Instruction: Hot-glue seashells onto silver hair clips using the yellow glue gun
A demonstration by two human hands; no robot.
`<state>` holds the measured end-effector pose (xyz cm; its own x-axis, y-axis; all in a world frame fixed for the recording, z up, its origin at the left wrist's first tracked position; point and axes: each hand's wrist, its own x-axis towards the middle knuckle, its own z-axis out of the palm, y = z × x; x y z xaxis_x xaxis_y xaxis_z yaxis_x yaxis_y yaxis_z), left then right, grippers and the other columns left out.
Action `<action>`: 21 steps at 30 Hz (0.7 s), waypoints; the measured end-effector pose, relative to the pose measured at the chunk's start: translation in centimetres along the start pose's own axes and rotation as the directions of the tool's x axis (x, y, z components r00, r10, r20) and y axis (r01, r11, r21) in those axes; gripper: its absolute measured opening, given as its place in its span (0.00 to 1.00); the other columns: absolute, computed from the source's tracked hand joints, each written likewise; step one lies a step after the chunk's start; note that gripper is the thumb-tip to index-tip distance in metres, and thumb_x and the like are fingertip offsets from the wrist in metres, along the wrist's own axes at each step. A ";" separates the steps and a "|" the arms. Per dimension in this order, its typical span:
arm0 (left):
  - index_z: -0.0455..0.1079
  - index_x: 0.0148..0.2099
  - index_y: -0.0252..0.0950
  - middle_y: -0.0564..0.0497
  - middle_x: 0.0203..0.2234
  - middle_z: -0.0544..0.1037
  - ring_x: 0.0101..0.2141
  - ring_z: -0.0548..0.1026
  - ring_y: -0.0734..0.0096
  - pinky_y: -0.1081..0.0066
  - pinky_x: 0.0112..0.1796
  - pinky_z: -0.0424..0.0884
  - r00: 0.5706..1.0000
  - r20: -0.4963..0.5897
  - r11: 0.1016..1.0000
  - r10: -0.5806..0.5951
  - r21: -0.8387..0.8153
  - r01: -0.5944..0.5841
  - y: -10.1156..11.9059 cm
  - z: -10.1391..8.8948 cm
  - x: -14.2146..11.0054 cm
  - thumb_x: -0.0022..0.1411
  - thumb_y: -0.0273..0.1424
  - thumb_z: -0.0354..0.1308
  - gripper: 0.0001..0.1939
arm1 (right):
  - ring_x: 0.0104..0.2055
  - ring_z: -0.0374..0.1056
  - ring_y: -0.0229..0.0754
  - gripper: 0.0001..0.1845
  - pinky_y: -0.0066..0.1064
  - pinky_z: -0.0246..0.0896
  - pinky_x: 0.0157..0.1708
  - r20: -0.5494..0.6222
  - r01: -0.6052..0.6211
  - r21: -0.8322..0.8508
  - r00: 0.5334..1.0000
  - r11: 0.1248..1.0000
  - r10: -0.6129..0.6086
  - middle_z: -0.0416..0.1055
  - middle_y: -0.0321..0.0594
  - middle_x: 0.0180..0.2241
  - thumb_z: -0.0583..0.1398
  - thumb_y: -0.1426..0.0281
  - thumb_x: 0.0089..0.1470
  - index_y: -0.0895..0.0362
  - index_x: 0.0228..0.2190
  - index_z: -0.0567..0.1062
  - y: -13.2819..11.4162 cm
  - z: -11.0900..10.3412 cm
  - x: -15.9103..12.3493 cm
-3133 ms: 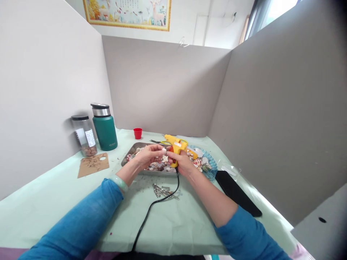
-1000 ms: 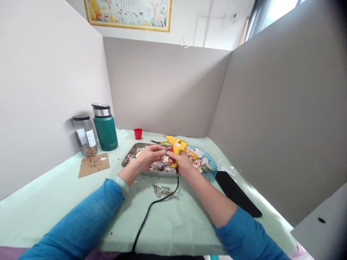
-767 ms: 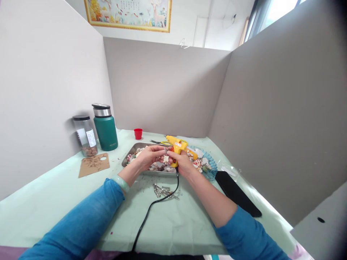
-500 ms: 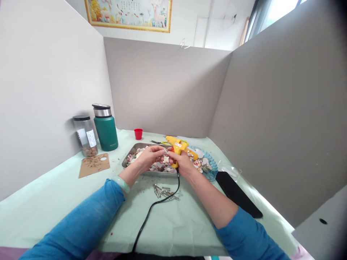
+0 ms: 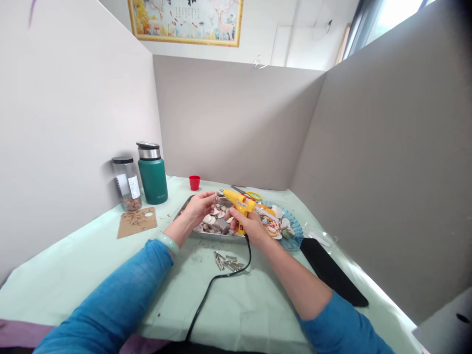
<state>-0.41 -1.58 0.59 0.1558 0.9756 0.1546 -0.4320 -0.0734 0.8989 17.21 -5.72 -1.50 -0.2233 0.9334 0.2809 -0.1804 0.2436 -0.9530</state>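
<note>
My right hand (image 5: 249,223) is wrapped round the grip of a yellow hot glue gun (image 5: 236,199), its nozzle pointing left. My left hand (image 5: 201,206) is closed in a pinch at the nozzle's left. Between its fingertips is a small, pale thing (image 5: 217,195), too small to make out. Beneath both hands lies a metal tray (image 5: 210,235) with seashells (image 5: 210,219) in it. The gun's black cord (image 5: 206,290) runs down to the table's front edge. A small pile of silvery metal clips (image 5: 229,262) lies in front of the tray.
On the right are a blue glass plate (image 5: 295,230) of shells, a clear plastic bag (image 5: 320,235) and a long black object (image 5: 332,273). Yellow-handled scissors (image 5: 254,195) and a red cup (image 5: 194,183) stand behind. Leftward are a green bottle (image 5: 153,179), a jar (image 5: 127,184) and brown card (image 5: 136,223).
My hands have moved apart. My left hand has drawn left and up with the small thing; the glue gun now points towards it. The whole view has shifted slightly.
</note>
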 end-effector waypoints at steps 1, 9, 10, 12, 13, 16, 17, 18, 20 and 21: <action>0.73 0.35 0.29 0.51 0.22 0.74 0.17 0.65 0.83 0.79 0.19 0.61 1.000 -0.010 1.000 0.002 -0.010 -0.002 0.0 -0.1 0.1 0.45 0.27 0.69 0.13 | 0.18 0.64 0.32 0.19 0.25 0.61 0.16 0.019 -0.002 -0.025 1.000 1.000 0.002 0.74 0.38 0.28 0.65 0.55 0.46 0.58 0.31 0.72 0.0 0.1 -0.1; 0.74 0.35 0.28 0.50 0.22 0.75 0.17 0.65 0.83 0.79 0.18 0.60 0.999 -0.033 0.999 0.004 -0.048 -0.006 -0.1 -0.5 0.5 0.47 0.24 0.68 0.11 | 0.14 0.62 0.32 0.19 0.25 0.59 0.15 0.022 -0.030 -0.103 0.999 0.994 0.032 0.75 0.37 0.25 0.64 0.55 0.47 0.58 0.32 0.72 -0.5 0.2 -0.4; 0.74 0.35 0.28 0.50 0.21 0.74 0.17 0.65 0.83 0.79 0.19 0.61 1.000 -0.026 0.999 0.008 -0.050 -0.010 -0.1 -0.6 0.5 0.47 0.25 0.68 0.11 | 0.14 0.62 0.32 0.19 0.25 0.58 0.15 0.025 -0.033 -0.117 0.999 0.993 0.036 0.75 0.37 0.25 0.64 0.55 0.47 0.58 0.33 0.72 -0.5 0.2 -0.4; 0.74 0.36 0.28 0.51 0.21 0.74 0.17 0.65 0.84 0.79 0.19 0.61 1.000 -0.012 0.999 0.017 -0.048 -0.017 -0.2 -0.7 0.7 0.46 0.25 0.69 0.12 | 0.14 0.62 0.32 0.20 0.25 0.58 0.15 0.037 -0.036 -0.143 0.998 0.989 0.041 0.75 0.38 0.25 0.63 0.54 0.47 0.58 0.33 0.73 -0.4 0.1 -0.4; 0.74 0.36 0.28 0.51 0.21 0.73 0.17 0.65 0.84 0.79 0.19 0.62 1.000 -0.006 0.999 0.020 -0.047 -0.021 -0.2 -0.8 0.8 0.46 0.26 0.69 0.13 | 0.14 0.62 0.32 0.20 0.25 0.58 0.15 0.041 -0.037 -0.153 0.998 0.988 0.044 0.75 0.38 0.25 0.63 0.54 0.48 0.59 0.33 0.73 -0.4 0.1 -0.4; 0.74 0.36 0.28 0.52 0.20 0.73 0.17 0.65 0.83 0.79 0.20 0.61 0.999 -0.002 0.999 0.032 -0.037 -0.032 -0.4 -0.9 0.9 0.45 0.27 0.70 0.15 | 0.14 0.62 0.32 0.20 0.25 0.57 0.15 0.041 -0.046 -0.170 0.998 0.984 0.054 0.76 0.39 0.25 0.63 0.54 0.47 0.59 0.33 0.74 -0.3 0.0 -0.3; 0.74 0.36 0.27 0.52 0.20 0.72 0.17 0.65 0.83 0.79 0.19 0.61 0.999 -0.003 0.999 0.035 -0.032 -0.035 -0.4 -0.9 0.9 0.45 0.27 0.70 0.15 | 0.14 0.62 0.32 0.20 0.25 0.57 0.15 0.042 -0.048 -0.175 0.998 0.983 0.056 0.76 0.39 0.25 0.63 0.54 0.48 0.59 0.33 0.74 -0.3 0.0 -0.3; 0.74 0.36 0.27 0.52 0.20 0.72 0.17 0.65 0.83 0.79 0.19 0.61 0.999 -0.005 0.999 0.037 -0.025 -0.038 -0.4 -0.9 0.9 0.44 0.28 0.71 0.15 | 0.14 0.62 0.32 0.20 0.24 0.56 0.15 0.044 -0.047 -0.180 0.997 0.983 0.056 0.76 0.38 0.24 0.63 0.54 0.48 0.59 0.33 0.75 -0.2 -0.1 -0.3; 0.74 0.36 0.27 0.53 0.20 0.72 0.17 0.64 0.83 0.79 0.19 0.61 0.999 -0.018 0.999 0.038 -0.015 -0.039 -0.3 -0.8 0.8 0.44 0.28 0.71 0.15 | 0.14 0.62 0.32 0.19 0.24 0.56 0.15 0.050 -0.041 -0.190 0.997 0.981 0.052 0.76 0.39 0.24 0.63 0.55 0.48 0.59 0.33 0.75 -0.2 -0.1 -0.3; 0.74 0.36 0.27 0.53 0.19 0.72 0.17 0.64 0.83 0.79 0.19 0.60 0.999 -0.027 0.999 0.037 -0.011 -0.037 -0.3 -0.7 0.8 0.44 0.27 0.71 0.15 | 0.14 0.62 0.32 0.19 0.25 0.56 0.15 0.052 -0.039 -0.196 0.997 0.980 0.050 0.76 0.39 0.24 0.62 0.54 0.49 0.59 0.32 0.75 -0.1 -0.1 -0.3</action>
<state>-0.82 -0.66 0.17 0.1153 0.9775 0.1766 -0.4476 -0.1075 0.8877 17.42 -5.95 -1.46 -0.2814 0.9295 0.2385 0.0194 0.2540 -0.9670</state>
